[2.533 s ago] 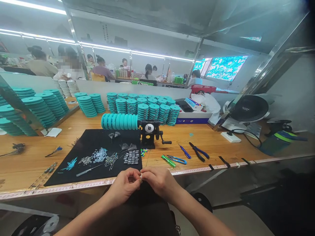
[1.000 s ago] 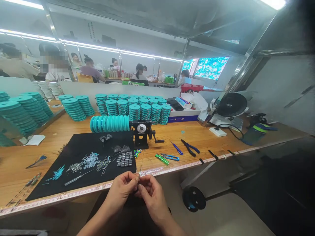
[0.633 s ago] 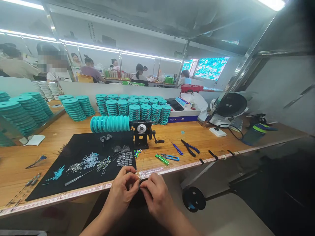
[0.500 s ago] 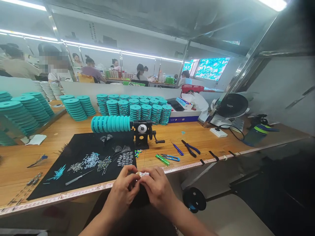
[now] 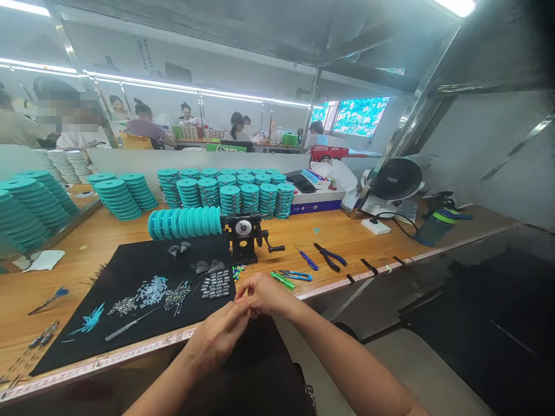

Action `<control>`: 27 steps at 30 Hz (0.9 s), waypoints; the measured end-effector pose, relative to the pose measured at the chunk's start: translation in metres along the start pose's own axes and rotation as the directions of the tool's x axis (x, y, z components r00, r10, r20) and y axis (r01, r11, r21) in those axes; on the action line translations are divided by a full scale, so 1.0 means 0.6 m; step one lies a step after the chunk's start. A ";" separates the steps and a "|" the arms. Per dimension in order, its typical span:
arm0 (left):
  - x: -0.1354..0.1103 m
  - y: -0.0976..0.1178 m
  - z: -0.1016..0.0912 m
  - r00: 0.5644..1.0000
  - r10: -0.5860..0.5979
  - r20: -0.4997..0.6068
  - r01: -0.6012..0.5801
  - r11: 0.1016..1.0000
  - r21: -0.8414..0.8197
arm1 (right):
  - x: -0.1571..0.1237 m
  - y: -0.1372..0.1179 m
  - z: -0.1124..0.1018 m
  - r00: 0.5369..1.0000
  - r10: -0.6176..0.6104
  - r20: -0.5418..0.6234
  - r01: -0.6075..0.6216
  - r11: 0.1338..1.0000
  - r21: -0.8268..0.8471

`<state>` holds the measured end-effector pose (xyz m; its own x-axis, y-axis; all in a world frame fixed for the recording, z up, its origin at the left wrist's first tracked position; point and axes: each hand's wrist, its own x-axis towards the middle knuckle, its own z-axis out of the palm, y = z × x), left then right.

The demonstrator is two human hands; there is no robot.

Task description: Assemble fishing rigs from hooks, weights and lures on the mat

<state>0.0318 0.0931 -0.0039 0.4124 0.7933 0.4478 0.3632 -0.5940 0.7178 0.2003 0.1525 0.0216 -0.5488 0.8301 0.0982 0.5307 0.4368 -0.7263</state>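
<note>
My left hand (image 5: pixel 222 328) and my right hand (image 5: pixel 265 293) meet just over the table's front edge. Both are closed, fingertips pinched together at one spot. Whatever they hold is hidden behind the fingers. Beside them lies a black mat (image 5: pixel 143 254), bearing rows of small grey weights (image 5: pixel 215 284), a heap of pale translucent bits (image 5: pixel 151 290), small metal parts (image 5: pixel 122 306), thin blue tubes (image 5: pixel 92 319) and a slender metal tool (image 5: pixel 125 327). Small coloured beads (image 5: pixel 238 271) sit by the mat's right edge.
A hand-cranked winder (image 5: pixel 243 234) carries a row of turquoise spools (image 5: pixel 184 223); stacked spools (image 5: pixel 229 199) stand behind. Right of my hands lie a green cylinder (image 5: pixel 282 281), blue thread snips (image 5: pixel 297 275), a blue pen-like tool (image 5: pixel 309 260) and pliers (image 5: pixel 330 257). A fan (image 5: pixel 396 179) stands farther right.
My right hand has come up and over, closer against the left. The shiny, crinkled small piece seen between my fingers earlier is now covered. The view has shifted to the right.
</note>
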 end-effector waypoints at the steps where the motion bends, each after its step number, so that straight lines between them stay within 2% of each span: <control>1: 0.001 0.001 0.003 0.999 -0.015 -0.031 0.014 1.000 -0.006 | -0.001 -0.006 -0.001 0.999 0.006 -0.039 -0.007 1.000 -0.008; 4: -0.001 0.005 0.014 0.989 -0.092 -0.118 0.089 0.996 -0.029 | -0.025 -0.031 -0.003 0.967 0.030 -0.255 -0.042 0.998 -0.040; 5: -0.004 0.007 0.017 0.980 -0.143 -0.140 0.135 0.989 -0.061 | -0.038 -0.039 -0.001 0.930 0.037 -0.365 -0.057 0.997 -0.043; 7: -0.010 0.009 0.023 0.952 -0.253 -0.172 0.228 0.961 -0.154 | -0.069 -0.049 0.006 0.814 0.071 -0.577 -0.091 0.996 -0.006; 8: -0.013 0.010 0.025 0.938 -0.295 -0.184 0.258 0.945 -0.200 | -0.085 -0.051 0.013 0.761 0.115 -0.638 -0.109 0.993 0.050; 9: -0.016 0.011 0.026 0.927 -0.321 -0.194 0.274 0.933 -0.235 | -0.099 -0.051 0.023 0.734 0.185 -0.654 -0.124 0.982 0.139; 10: -0.019 0.011 0.028 0.923 -0.330 -0.199 0.278 0.927 -0.252 | -0.111 -0.048 0.034 0.739 0.275 -0.615 -0.141 0.956 0.259; 12: -0.022 0.010 0.030 0.919 -0.340 -0.197 0.285 0.922 -0.264 | -0.128 -0.040 0.060 0.815 0.421 -0.398 -0.178 0.836 0.519; 14: -0.024 0.009 0.031 0.919 -0.346 -0.187 0.294 0.921 -0.257 | -0.138 -0.033 0.083 0.877 0.438 -0.196 -0.200 0.705 0.680; 15: -0.025 0.009 0.032 0.921 -0.343 -0.186 0.295 0.924 -0.245 | -0.141 -0.031 0.091 0.896 0.412 -0.165 -0.195 0.699 0.688; 16: -0.026 0.009 0.032 0.924 -0.334 -0.187 0.290 0.930 -0.227 | -0.145 -0.032 0.096 0.910 0.373 -0.183 -0.178 0.748 0.640; 17: -0.027 0.009 0.031 0.929 -0.318 -0.189 0.280 0.939 -0.202 | -0.148 -0.034 0.096 0.918 0.314 -0.244 -0.144 0.833 0.533; 19: -0.028 0.009 0.029 0.945 -0.272 -0.184 0.251 0.959 -0.131 | -0.153 -0.040 0.087 0.907 0.113 -0.405 -0.036 0.980 0.194; 20: -0.029 0.008 0.028 0.955 -0.234 -0.182 0.222 0.971 -0.086 | -0.153 -0.044 0.079 0.893 -0.013 -0.451 0.025 0.999 0.020; 22: -0.029 0.005 0.025 0.978 -0.114 -0.174 0.120 0.992 0.024 | -0.147 -0.048 0.060 0.881 -0.188 -0.433 0.116 0.975 -0.188; 23: -0.028 0.002 0.023 0.987 -0.034 -0.159 0.049 0.995 0.090 | -0.139 -0.047 0.050 0.894 -0.209 -0.397 0.128 0.967 -0.221; 25: -0.024 -0.003 0.016 0.989 0.116 -0.093 -0.096 0.976 0.195 | -0.116 -0.042 0.033 0.935 -0.161 -0.315 0.096 0.972 -0.213; 27: -0.018 -0.008 0.008 0.981 0.196 -0.011 -0.188 0.953 0.238 | -0.087 -0.031 0.017 0.962 -0.094 -0.258 0.047 0.982 -0.182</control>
<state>0.0298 0.0867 -0.0147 0.4667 0.6630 0.5854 0.4671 -0.7468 0.4734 0.2122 0.0974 0.0231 -0.4111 0.8465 0.3382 0.6131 0.5313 -0.5847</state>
